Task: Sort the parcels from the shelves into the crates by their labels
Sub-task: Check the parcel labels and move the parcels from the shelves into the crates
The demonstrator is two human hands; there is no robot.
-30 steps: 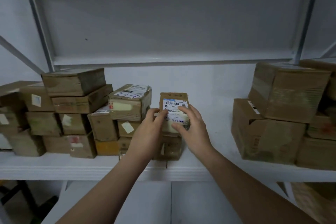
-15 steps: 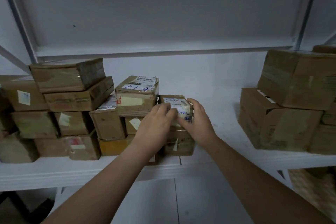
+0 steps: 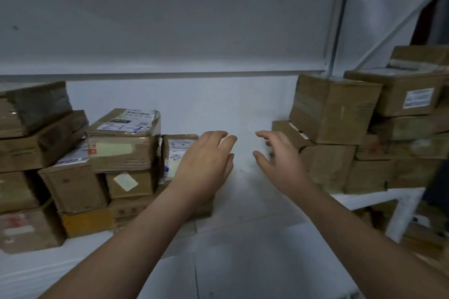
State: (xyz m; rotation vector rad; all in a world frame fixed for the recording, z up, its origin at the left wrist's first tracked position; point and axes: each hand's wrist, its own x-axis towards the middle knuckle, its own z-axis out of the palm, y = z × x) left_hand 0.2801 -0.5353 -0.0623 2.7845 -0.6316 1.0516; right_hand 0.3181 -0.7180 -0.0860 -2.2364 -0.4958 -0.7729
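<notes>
head view, left hand: fingers relaxed, gripping nothing, in front of the small labelled parcel; cannot tell whether they touch
head view, right hand: fingers spread, empty, just beside the right stack
key relation: small labelled parcel lies left of both hands, long side seemingly upright, left hand nearer
shelf: bare patch between the hands, which are apart
crates: not in view

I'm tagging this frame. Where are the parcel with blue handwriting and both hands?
parcel with blue handwriting [image 3: 122, 126]: head view, top label.
left hand [image 3: 206, 160]: head view, its back.
right hand [image 3: 281, 162]: head view, its back.
</notes>
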